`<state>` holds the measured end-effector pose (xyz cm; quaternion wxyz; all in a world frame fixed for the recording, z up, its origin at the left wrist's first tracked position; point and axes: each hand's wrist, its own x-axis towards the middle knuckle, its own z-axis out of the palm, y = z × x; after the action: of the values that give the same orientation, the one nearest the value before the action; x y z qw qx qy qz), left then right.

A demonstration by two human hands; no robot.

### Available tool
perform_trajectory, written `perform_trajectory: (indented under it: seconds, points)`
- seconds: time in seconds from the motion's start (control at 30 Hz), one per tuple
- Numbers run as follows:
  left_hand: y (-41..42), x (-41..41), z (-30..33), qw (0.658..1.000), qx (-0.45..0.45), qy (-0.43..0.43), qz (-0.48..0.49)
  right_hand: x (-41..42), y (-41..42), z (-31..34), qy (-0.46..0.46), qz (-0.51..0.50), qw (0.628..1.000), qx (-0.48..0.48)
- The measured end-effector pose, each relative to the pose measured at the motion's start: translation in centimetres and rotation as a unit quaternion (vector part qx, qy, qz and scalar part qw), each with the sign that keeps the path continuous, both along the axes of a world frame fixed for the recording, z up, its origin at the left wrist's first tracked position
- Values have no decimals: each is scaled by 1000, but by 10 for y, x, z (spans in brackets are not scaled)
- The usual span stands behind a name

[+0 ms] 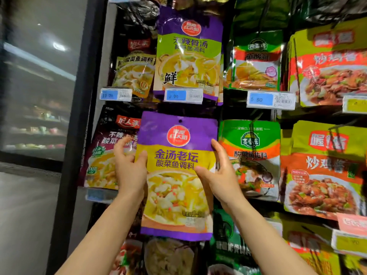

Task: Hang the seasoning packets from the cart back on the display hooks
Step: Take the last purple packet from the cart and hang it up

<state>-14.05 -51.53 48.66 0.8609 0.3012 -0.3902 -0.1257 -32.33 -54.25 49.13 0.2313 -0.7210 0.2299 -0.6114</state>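
Seasoning packet, glossy flat purple-yellow pouch, is gripped at its edges by left hand and right hand.

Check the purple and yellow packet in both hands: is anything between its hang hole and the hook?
Nothing visible blocks it. Both hands, left and right, hold the packet flat against the display, its hang hole uncovered just below the price tag. The hook itself cannot be made out.

Purple-and-yellow seasoning packet, upright against the display, hang hole at its top edge.
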Motion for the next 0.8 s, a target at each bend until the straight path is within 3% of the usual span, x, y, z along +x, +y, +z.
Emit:
perform_trajectory:
  seconds: [0.13,0.3,0.57,0.8]
  points:
    - [-18,11,0,996,47,-66,37,6,-5,4,24,-33,999,-1]
    - [-35,15,31,984,49,-153,80,7,-14,32,-26,4,1000,9]
    - [-39,23,24,993,3,-117,22,-1,-25,20,-36,37,999,14]
    - [-48,26,41,994,36,-99,5,4,-26,42,-32,27,999,32]
